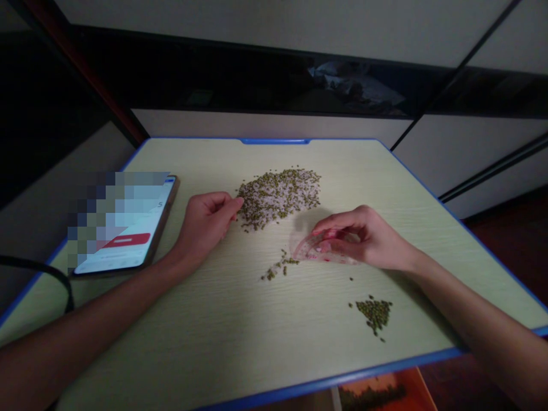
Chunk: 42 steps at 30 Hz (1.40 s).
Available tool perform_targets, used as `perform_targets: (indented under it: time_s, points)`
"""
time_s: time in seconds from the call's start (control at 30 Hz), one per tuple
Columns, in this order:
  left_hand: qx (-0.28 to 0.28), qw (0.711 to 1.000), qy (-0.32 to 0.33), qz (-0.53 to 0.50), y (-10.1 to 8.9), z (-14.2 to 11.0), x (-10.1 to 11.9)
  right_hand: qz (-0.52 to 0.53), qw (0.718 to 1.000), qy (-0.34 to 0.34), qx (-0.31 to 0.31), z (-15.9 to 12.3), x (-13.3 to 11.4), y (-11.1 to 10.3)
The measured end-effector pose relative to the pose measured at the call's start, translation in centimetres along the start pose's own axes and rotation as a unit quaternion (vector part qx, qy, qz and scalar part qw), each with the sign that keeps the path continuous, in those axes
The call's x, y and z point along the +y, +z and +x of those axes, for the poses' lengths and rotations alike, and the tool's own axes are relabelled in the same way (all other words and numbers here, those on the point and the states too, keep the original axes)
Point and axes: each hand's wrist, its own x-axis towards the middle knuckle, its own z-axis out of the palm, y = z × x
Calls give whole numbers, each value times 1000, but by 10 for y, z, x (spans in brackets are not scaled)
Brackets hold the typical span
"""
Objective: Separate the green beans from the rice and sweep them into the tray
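Observation:
A wide, flat pile of small green beans mixed with white grains (280, 197) lies toward the back of the table. My left hand (209, 220) is at its left edge, thumb and fingers pinched together; whatever is between the tips is hidden. In my right hand (363, 237) is a see-through piece of plastic with pink print (306, 246), tilted low over the tabletop, its exact kind unclear. A short trail of loose green beans (278, 267) lies by its left edge. Nearer me on the right is a small heap of green beans (374, 313), apart from both hands.
A phone with a lit screen (128, 228) rests at the left, near a dark cable (51, 268). The pale table (192, 342) has a blue rim. Under its front edge sits an orange container (415, 388) with dark green contents. Cabinet panels (274, 123) stand behind.

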Motion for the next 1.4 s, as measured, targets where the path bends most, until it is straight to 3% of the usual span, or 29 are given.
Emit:
perform_targets:
  time_s: [0.43,0.93,1.23,1.4]
  points:
    - [1,1000,0,-4,1,0,-1,-19,999,-29,-42,-4,5,-7]
    - [-2,1000,0,-2,1,1,-3,-27,998,-44,-26,-1,-1,-2]
    - [3,1000,-11,7,1,-2,2,-6,986,-114,-119,-3,-6,-4]
    - [4,1000,-11,22,0,-3,5,-5,985,-102,-139,-4,-7,-4]
